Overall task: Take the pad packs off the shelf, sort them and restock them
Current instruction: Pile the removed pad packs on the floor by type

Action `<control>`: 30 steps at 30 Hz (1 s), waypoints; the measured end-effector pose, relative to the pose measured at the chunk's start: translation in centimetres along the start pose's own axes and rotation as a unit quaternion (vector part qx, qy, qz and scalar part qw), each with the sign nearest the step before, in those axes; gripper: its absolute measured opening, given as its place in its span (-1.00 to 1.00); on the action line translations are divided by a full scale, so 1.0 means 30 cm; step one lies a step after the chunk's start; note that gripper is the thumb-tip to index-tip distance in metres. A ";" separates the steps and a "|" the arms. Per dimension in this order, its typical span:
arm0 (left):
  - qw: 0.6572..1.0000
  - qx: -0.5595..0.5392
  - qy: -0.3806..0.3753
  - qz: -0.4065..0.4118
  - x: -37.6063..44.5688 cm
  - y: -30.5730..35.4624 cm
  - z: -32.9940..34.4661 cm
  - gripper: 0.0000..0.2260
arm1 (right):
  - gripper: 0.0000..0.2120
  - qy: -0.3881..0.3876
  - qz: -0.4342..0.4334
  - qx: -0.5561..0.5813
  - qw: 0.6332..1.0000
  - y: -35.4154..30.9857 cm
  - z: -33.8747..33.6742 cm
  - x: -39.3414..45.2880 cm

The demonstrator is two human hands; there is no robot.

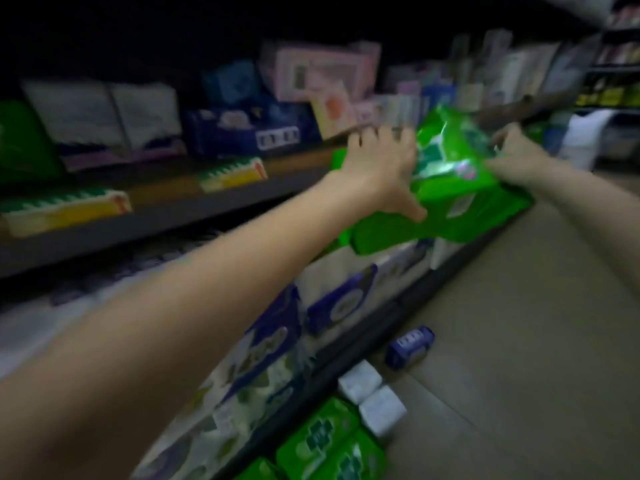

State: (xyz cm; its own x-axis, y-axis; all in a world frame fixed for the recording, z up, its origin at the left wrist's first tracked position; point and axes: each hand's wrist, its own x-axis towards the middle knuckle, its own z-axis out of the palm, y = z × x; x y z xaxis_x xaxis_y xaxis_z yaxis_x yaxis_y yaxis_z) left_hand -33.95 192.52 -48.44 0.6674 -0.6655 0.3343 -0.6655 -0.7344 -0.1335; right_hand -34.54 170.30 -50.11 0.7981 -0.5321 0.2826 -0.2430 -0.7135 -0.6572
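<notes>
Both hands reach out to a stack of green pad packs (446,199) held at the edge of the shelf (173,206), out over the aisle floor (519,323). The whole picture is smeared by motion, so print on the packs cannot be read and the count of packs in the stack is unclear.

The left hand (377,168) lies on the near left side of the stack, its fingers (367,133) spread over the top and the thumb stretched down across the front. The right hand (516,154) is at the far right top of the stack; its fingers curl onto the wrapper, but blur hides how firmly they grip.

On the shelf behind are blurred packs: white ones (104,112), dark blue ones (249,133) and pink boxes (322,71). Yellow price tags (65,213) sit on the shelf rail. The shelf below holds white and purple packs (270,341), partly hidden by the left forearm.

On the floor by the shelf base lie a blue pack (408,346), two white packs (372,396) and more green packs (325,445), the lowest cut off by the picture's bottom edge. The far end of the aisle is dark and hard to make out.
</notes>
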 end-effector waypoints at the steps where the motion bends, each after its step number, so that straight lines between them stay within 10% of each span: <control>1: 0.999 0.000 -0.034 0.009 -0.009 0.037 0.091 -0.03 | -0.33 -0.030 0.037 -0.060 0.997 0.100 0.025 -0.029; 8: 0.977 0.001 -0.206 0.055 -0.290 0.212 0.784 -0.03 | -0.17 -0.263 0.133 -0.215 0.931 0.700 0.451 -0.392; 16: 0.948 0.111 -0.298 -0.014 -0.638 0.128 1.249 0.22 | -0.09 -0.283 0.018 -0.432 0.856 0.999 0.915 -0.729; 30: 0.931 -0.032 -0.363 0.017 -0.588 0.064 1.330 0.04 | -0.10 -0.327 0.267 -0.186 0.887 1.067 1.045 -0.796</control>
State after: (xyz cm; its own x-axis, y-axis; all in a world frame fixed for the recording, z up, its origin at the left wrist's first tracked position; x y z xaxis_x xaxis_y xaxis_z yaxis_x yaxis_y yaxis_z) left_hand -33.67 197.53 -91.83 0.6796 -0.6205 -0.3912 -0.6938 -0.7170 -0.0681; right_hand -44.09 174.46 -99.79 0.6339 -0.5482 -0.5456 -0.7510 -0.6049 -0.2647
